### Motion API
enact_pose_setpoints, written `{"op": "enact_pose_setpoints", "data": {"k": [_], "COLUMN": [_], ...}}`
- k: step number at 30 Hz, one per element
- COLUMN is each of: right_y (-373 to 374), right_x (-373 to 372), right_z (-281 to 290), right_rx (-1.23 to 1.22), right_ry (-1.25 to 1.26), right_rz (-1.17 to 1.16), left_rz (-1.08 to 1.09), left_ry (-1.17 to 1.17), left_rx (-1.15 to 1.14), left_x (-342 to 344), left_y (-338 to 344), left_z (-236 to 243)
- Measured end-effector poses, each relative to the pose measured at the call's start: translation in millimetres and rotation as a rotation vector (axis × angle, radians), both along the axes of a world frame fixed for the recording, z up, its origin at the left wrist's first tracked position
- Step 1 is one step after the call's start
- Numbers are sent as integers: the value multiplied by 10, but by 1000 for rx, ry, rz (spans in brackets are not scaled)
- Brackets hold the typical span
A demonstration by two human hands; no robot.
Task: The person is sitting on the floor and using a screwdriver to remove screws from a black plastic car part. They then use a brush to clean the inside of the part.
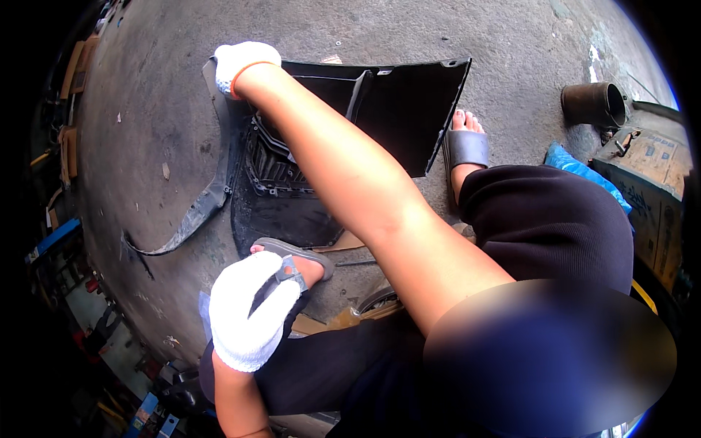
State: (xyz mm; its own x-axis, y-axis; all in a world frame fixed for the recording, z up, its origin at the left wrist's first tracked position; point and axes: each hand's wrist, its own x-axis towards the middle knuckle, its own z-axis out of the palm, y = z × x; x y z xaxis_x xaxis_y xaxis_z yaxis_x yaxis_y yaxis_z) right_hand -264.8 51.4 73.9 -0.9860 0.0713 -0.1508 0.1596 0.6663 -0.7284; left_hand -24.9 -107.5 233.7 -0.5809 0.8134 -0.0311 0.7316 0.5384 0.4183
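Note:
A black moulded panel, apparently a plastic vehicle part (416, 109), lies on the concrete between my feet, with a ribbed, vent-like section (281, 164) on its left side. My right hand (248, 64), in a white knit glove with an orange cuff, is closed over the panel's far left corner; its fingertips are hidden. From that corner a long curved dark strip (215, 186) runs down and to the left. Nearer to me, my gloved left hand (252, 310) pinches a small grey bracket-like piece (291, 276) with a hole, above my left sandal (314, 257).
My right sandal (467, 148) stands beside the panel's right edge. Farther right are a round metal can (595, 104), a blue plastic bag (584, 171) and a worn cardboard box (653, 204). Cardboard and assorted items line the left side, including a blue bar (55, 239).

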Motion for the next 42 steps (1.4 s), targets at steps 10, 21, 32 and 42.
{"op": "enact_pose_setpoints", "data": {"k": [10, 21, 32, 42], "right_y": [269, 375, 475, 439], "right_x": [179, -56, 163, -192], "right_z": [212, -184, 151, -487], "right_rx": [-84, -30, -134, -8], "right_ry": [-246, -74, -344, -106], "right_rz": [-19, 227, -40, 291], "left_rz": [-16, -28, -46, -40], "left_ry": [25, 40, 50, 38], "left_rx": [-14, 0, 11, -2], "left_x": [27, 5, 42, 59], "left_y": [20, 122, 125, 182], "left_z": [-49, -82, -202, -167]}}
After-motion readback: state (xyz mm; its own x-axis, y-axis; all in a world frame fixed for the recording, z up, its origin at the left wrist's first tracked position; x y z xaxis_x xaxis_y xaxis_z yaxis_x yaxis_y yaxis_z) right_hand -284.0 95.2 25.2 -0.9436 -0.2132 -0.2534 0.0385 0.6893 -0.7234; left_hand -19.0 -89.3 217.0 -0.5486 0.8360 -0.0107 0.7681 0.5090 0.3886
